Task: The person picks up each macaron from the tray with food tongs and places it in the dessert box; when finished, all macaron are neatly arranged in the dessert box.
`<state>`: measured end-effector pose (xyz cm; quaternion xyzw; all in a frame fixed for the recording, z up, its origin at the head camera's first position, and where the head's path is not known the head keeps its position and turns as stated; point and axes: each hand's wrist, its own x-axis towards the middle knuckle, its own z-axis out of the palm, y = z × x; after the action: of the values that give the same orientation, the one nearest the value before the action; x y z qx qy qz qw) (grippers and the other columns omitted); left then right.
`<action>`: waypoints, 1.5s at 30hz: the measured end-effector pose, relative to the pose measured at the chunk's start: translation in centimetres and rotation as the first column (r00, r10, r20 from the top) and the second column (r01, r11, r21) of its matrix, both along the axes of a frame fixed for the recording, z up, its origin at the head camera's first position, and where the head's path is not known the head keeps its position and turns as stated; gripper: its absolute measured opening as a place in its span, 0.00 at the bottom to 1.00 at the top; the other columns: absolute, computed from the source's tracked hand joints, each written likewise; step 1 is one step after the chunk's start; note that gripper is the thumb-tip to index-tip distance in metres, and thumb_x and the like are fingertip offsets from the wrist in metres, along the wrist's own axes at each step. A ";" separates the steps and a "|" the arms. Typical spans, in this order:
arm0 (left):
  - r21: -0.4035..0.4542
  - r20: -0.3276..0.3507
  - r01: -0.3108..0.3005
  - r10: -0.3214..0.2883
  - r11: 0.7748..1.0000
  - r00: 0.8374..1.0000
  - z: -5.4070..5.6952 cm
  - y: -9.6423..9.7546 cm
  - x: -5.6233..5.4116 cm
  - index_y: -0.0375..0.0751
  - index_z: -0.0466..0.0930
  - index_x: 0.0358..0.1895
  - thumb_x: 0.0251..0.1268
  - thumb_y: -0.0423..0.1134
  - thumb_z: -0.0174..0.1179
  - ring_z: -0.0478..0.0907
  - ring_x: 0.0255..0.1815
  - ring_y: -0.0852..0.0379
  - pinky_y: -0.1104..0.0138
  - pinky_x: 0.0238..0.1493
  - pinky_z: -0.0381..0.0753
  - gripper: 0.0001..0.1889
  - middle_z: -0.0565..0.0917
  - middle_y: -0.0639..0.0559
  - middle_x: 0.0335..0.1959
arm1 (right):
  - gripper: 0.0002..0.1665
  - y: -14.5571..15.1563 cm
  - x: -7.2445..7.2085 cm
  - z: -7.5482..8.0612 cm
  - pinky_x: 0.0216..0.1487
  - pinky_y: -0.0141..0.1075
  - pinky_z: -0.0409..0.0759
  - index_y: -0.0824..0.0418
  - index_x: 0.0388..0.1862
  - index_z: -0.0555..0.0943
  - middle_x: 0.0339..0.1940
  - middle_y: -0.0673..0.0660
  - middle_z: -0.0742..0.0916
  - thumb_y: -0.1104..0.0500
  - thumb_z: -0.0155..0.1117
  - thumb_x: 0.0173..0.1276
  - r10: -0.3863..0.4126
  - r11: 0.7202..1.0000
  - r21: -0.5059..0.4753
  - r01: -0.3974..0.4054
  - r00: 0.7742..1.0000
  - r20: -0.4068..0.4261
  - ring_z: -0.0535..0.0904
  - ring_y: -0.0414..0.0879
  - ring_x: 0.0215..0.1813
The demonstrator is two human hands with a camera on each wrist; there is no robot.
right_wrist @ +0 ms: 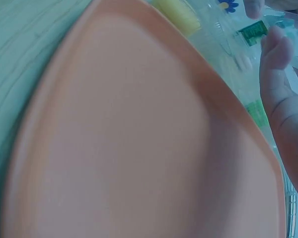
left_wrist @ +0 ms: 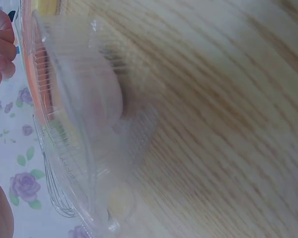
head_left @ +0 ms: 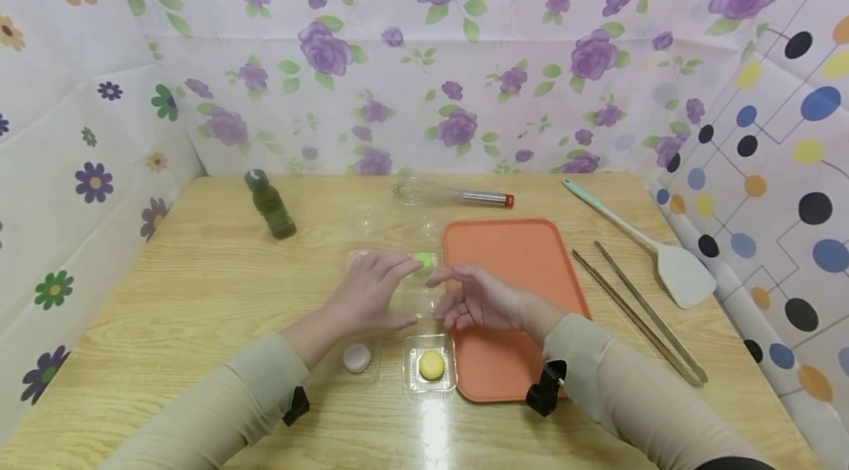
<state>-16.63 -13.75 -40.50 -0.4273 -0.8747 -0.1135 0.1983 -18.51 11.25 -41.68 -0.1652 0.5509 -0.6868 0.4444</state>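
We see both hands facing each other over the middle of the wooden table [head_left: 179, 308]. Our left hand [head_left: 373, 295] arches with its thumb held well apart from its fingers, and our right hand [head_left: 483, 299] has loosely bent fingers over the left edge of the orange tray [head_left: 504, 243]. Between them lies a clear plastic lid [head_left: 419, 302]; we cannot tell whether any fingertip touches it.

The yellow macaron [head_left: 431, 365] sits in an open clear box nearest us, just beside the tray. To its left we have the pale pink macaron [head_left: 357, 358] in another clear box, which the left wrist view shows close up but blurred. Beyond our hands, the green macaron [head_left: 422, 261] sits in a clear box, and our left hand partly covers one more container.

Farther back we find a wire whisk [head_left: 458, 195], with a dark green bottle [head_left: 270, 206] at left. Metal tongs [head_left: 631, 314] and a white-headed spatula [head_left: 682, 277] lie right of the tray.
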 end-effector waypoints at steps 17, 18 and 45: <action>-0.064 0.455 -0.070 0.092 0.995 0.886 1.2 -0.2 0.6 0.47 0.61 0.69 0.47 0.62 0.65 0.58 0.66 0.47 0.46 0.65 0.57 0.45 0.65 0.46 0.66 | 0.31 0.9 0.2 -0.3 0.58 0.45 0.73 0.62 0.68 0.62 0.55 0.71 0.75 0.59 0.52 0.67 -0.046 0.992 0.104 0.075 0.966 -0.256 0.72 0.65 0.57; -0.059 0.484 -0.073 0.093 0.996 0.870 1.2 -0.1 0.6 0.47 0.60 0.69 0.48 0.61 0.65 0.58 0.66 0.48 0.46 0.65 0.57 0.45 0.66 0.47 0.66 | 0.31 1.0 0.3 -0.3 0.58 0.46 0.73 0.61 0.68 0.62 0.55 0.70 0.75 0.59 0.54 0.67 -0.036 0.990 0.120 0.076 0.952 -0.305 0.73 0.64 0.56; -0.092 0.654 0.002 0.059 0.996 0.754 -0.1 0.5 1.9 0.42 0.63 0.67 0.43 0.64 0.66 0.64 0.58 0.52 0.54 0.58 0.66 0.48 0.71 0.51 0.56 | 0.48 1.2 2.6 -0.5 0.52 0.36 0.73 0.58 0.67 0.65 0.57 0.48 0.74 0.48 0.74 0.49 0.257 0.904 0.400 0.150 0.558 -0.789 0.70 0.43 0.53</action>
<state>-14.77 -13.28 -40.61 -0.3551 -0.8993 -0.2147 -0.1379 -15.93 12.48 -42.14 -0.3840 0.8237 -0.3769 0.1791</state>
